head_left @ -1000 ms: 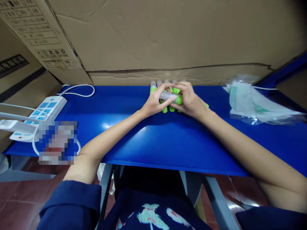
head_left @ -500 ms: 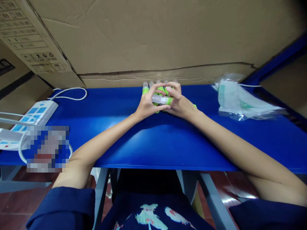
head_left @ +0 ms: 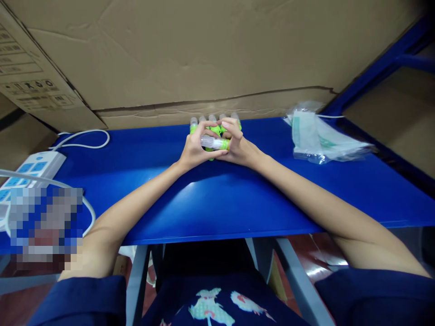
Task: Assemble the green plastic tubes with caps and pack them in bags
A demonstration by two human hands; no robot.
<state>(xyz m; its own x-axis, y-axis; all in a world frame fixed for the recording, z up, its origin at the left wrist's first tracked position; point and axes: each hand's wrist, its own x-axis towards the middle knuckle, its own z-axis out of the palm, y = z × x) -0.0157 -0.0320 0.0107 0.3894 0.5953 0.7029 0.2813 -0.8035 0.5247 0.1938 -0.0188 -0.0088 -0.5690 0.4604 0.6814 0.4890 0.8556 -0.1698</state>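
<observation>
A clear tube with a lime-green end [head_left: 213, 142] lies sideways between my hands, its green end toward the right. My left hand [head_left: 194, 149] is curled around the clear end, thumb below and fingers above. My right hand [head_left: 243, 149] closes on the green end with bent fingers. Just behind my fingers, several similar clear-topped tubes [head_left: 193, 123] with lime-green parts stand in a row at the table's back edge. My hands partly hide them. More green pieces [head_left: 215, 130] show between my hands, too covered to make out fully.
The blue table [head_left: 210, 203] backs onto a large cardboard sheet [head_left: 190, 54]. A plastic bag with white and green contents [head_left: 316, 136] lies at the right. To the left are a white power strip [head_left: 37, 167], a looped white cable [head_left: 102, 131] and a blurred-out item [head_left: 47, 226].
The whole view has shifted, so the table, cardboard and bag sit farther left in the picture. Both hands keep nearly the same grip on the tube.
</observation>
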